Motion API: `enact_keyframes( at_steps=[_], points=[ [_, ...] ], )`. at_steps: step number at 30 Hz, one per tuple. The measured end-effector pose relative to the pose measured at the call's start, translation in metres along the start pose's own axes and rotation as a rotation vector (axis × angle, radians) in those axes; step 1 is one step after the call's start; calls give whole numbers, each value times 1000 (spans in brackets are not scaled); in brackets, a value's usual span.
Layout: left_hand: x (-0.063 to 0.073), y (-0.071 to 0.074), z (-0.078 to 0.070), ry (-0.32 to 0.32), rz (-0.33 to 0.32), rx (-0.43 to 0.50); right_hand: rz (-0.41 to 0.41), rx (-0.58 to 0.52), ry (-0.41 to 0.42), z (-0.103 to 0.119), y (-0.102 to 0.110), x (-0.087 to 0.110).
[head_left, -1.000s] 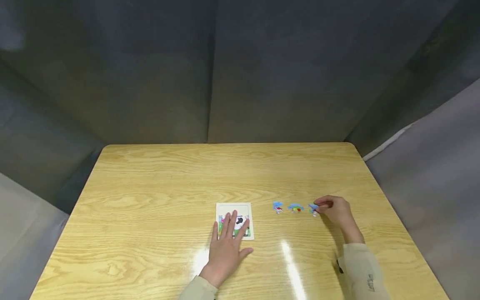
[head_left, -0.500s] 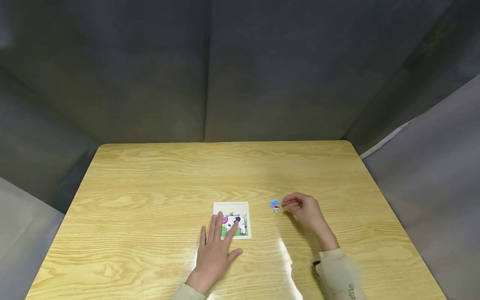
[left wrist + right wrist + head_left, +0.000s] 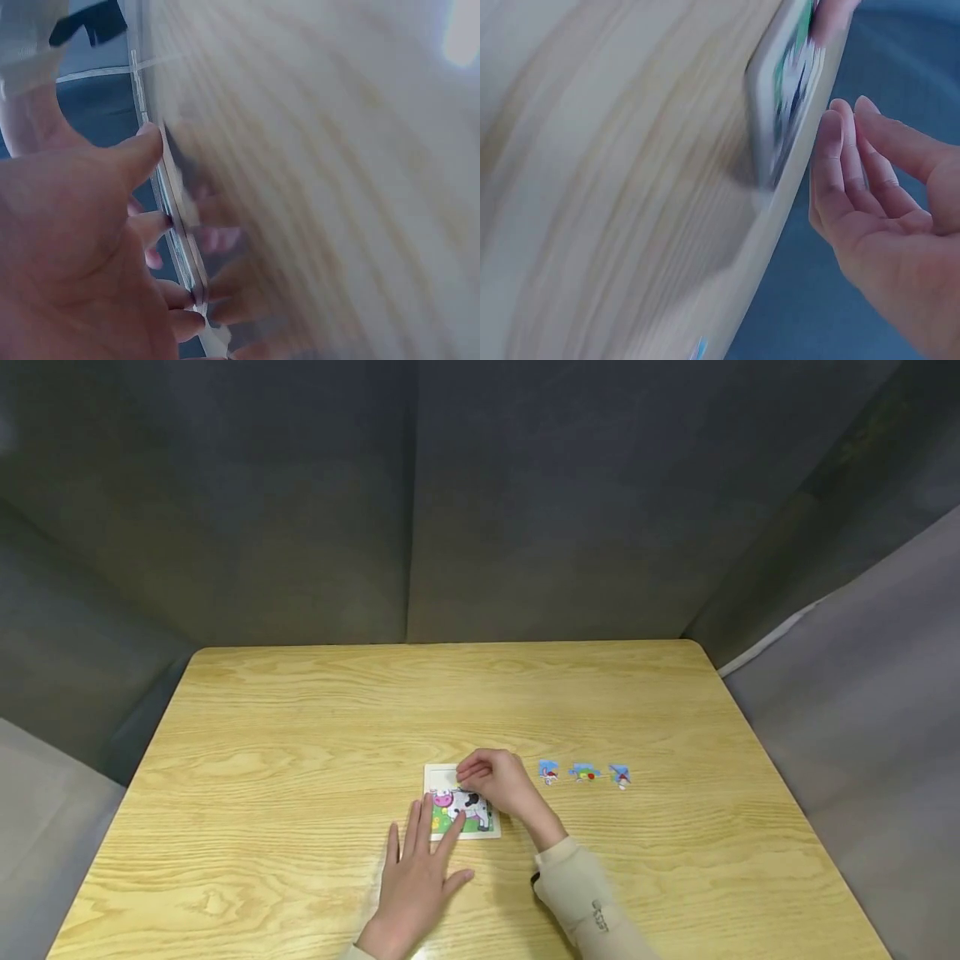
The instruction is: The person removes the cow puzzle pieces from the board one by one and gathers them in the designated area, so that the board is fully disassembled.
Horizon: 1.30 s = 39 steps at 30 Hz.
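Observation:
A small white-framed jigsaw puzzle (image 3: 441,775) lies near the front middle of the table, a cow picture filling its lower part and the strip above it bare. My left hand (image 3: 415,883) lies spread at its lower left, with straight fingers touching the board. Over the upper right of the puzzle is my right hand (image 3: 501,783), fingers loosely bent. In the right wrist view the thumb and fingers of my right hand (image 3: 892,206) come close together, with nothing seen between them. Three loose blue-topped puzzle pieces (image 3: 583,772) lie in a row to the right.
The wood-grain table (image 3: 300,718) extends well beyond the puzzle on both sides. Dark curtains (image 3: 300,527) stand behind its far edge, and a lighter grey curtain (image 3: 847,693) hangs at the right.
My right hand has left the rightmost loose piece and moved left to the puzzle board. All three pieces stay in the row. My left hand has slid slightly down and left, uncovering more cow picture.

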State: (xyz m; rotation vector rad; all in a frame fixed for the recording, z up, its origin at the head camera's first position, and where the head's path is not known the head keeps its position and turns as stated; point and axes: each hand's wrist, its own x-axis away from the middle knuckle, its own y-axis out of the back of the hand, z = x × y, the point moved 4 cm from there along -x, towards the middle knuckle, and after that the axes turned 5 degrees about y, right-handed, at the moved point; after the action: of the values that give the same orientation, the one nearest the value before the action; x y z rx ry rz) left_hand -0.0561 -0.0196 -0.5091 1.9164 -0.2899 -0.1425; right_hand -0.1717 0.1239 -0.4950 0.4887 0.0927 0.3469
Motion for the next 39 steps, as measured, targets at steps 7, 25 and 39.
enact_keyframes(
  at_steps=[7,25,39],
  points=[
    [6,1,1,15,26,-1,57,73,-8,10,-23,-9],
    [4,1,2,1,62,-40,128,12,-97,20,-28,-13],
    [4,2,1,0,57,-39,133,0,-73,14,-31,-13]
  ],
)
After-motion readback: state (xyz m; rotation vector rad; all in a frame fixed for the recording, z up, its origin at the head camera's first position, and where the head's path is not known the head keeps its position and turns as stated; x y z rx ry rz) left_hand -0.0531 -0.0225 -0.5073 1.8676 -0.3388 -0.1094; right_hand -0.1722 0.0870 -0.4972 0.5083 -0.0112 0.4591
